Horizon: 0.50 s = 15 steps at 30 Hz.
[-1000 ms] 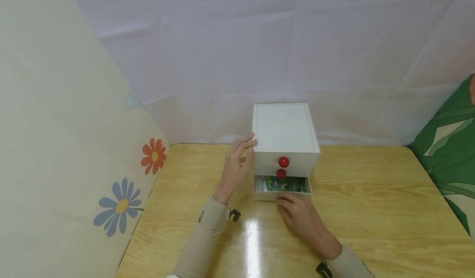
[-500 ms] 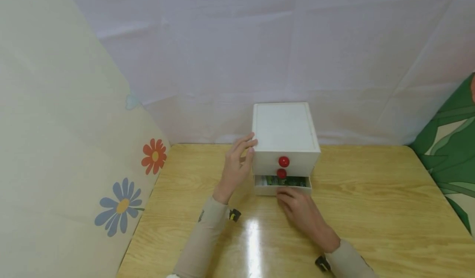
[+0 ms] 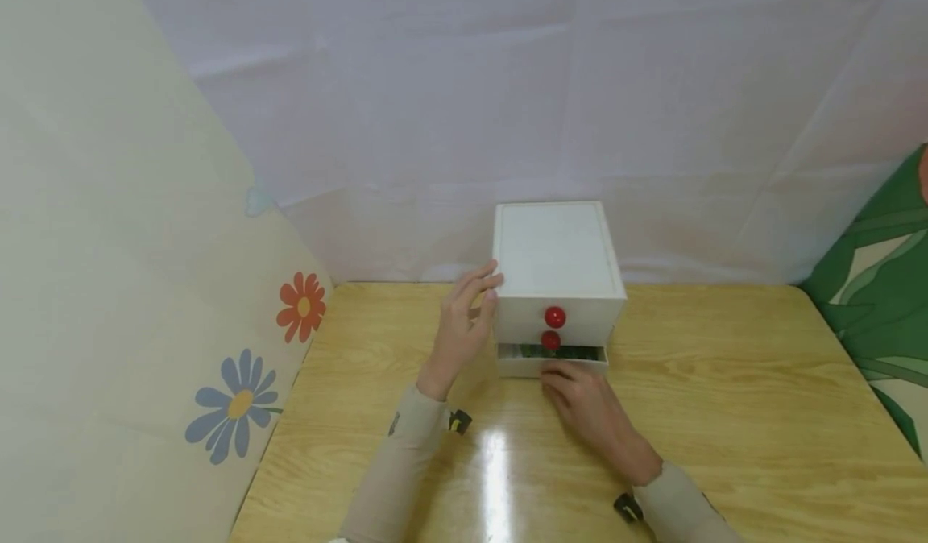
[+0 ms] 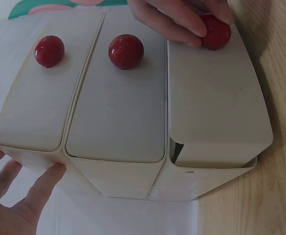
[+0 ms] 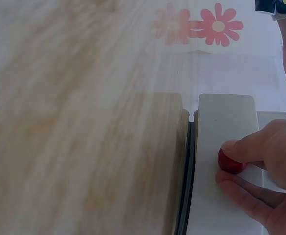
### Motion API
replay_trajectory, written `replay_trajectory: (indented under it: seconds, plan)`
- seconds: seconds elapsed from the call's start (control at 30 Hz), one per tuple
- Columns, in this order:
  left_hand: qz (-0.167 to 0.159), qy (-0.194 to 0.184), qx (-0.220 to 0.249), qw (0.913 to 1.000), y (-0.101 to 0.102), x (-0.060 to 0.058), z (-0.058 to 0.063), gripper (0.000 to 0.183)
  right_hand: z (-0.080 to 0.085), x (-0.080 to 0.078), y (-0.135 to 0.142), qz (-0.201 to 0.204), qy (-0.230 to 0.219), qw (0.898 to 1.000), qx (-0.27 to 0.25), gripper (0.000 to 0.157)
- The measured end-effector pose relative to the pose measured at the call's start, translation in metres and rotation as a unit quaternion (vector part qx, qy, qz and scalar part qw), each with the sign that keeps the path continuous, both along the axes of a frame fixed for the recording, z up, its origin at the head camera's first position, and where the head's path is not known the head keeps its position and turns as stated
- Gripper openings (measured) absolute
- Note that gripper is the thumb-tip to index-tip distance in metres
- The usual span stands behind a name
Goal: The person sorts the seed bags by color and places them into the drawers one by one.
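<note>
A small white cabinet with three drawers stands on the table. My left hand rests its extended fingers against the cabinet's left side and top edge. At the front, my right hand pinches a round red knob between thumb and fingers. That knob belongs to the bottom drawer, which juts out slightly. Green and dark contents show through its narrow gap, but their kind cannot be made out. In the left wrist view the middle drawer and top drawer sit flush, each with a red knob.
The wooden table extends to both sides of the cabinet. Behind hangs a pale cloth. A light panel with printed flowers borders the left, and green leaf-patterned cloth borders the right.
The bottom drawer has slid inward, narrowing its gap and covering more of the contents. My right hand has moved forward with the knob. My left hand has stayed against the cabinet.
</note>
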<state>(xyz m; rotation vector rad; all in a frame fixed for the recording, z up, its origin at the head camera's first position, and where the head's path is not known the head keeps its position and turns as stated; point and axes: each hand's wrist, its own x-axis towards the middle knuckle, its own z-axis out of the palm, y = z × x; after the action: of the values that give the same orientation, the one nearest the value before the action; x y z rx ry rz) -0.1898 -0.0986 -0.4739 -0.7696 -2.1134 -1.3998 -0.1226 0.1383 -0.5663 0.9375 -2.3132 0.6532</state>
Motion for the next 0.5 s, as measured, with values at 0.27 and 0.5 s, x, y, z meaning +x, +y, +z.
replay_trajectory:
  seconds: [0.27,0.5]
  plan:
    - [0.0,-0.008,-0.005,1.0,0.0,0.0004,0.0014,0.028,-0.0005,-0.0033,0.0006,-0.001,-0.011,1.0,-0.012,0.022]
    - [-0.002,-0.002,0.0,1.0,0.0001,0.0001,0.0007,0.027,-0.0004,-0.0057,0.0015,0.004,-0.003,1.0,-0.004,0.022]
